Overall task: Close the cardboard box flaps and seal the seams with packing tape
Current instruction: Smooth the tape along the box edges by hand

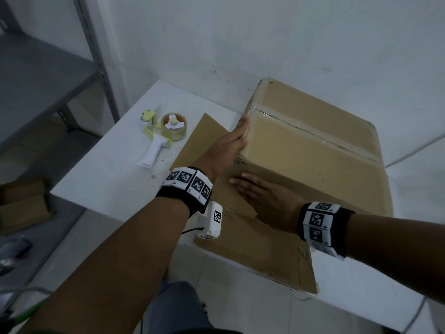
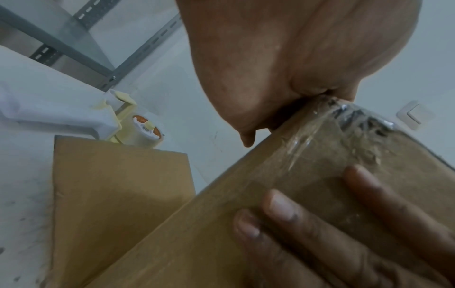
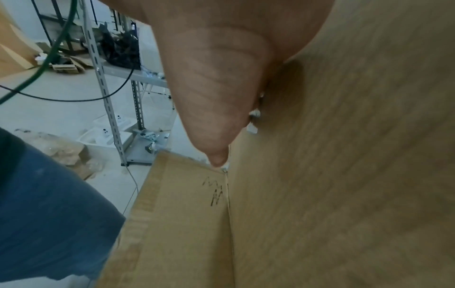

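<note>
The cardboard box point(image 1: 313, 150) is seen lying on the right part of the white table point(image 1: 108, 184), its taped face turned up and a strip of clear tape point(image 1: 310, 133) already laid along that seam. Loose flaps are spread flat toward the near edge point(image 1: 252, 256) and toward the left side point(image 1: 204, 133) of the table.

The box's left edge is pressed by the left hand point(image 1: 226, 150), fingers straight and held together, nothing being gripped. The near side of the box is pressed by the right hand point(image 1: 262, 198), laid flat with its fingers extended and slightly spread; in the left wrist view these fingers point(image 2: 307, 224) are seen resting on the cardboard.

The tape dispenser point(image 1: 161, 136) is left untouched near the far left corner of the table, well apart from both hands. A grey metal shelf point(image 1: 48, 75) stands beyond the table's left edge.

The step in hand is judged to be turning or steadying the box so that the open flaps can be reached. Next, the flaps would need to be folded shut and held down, and the dispenser fetched.
</note>
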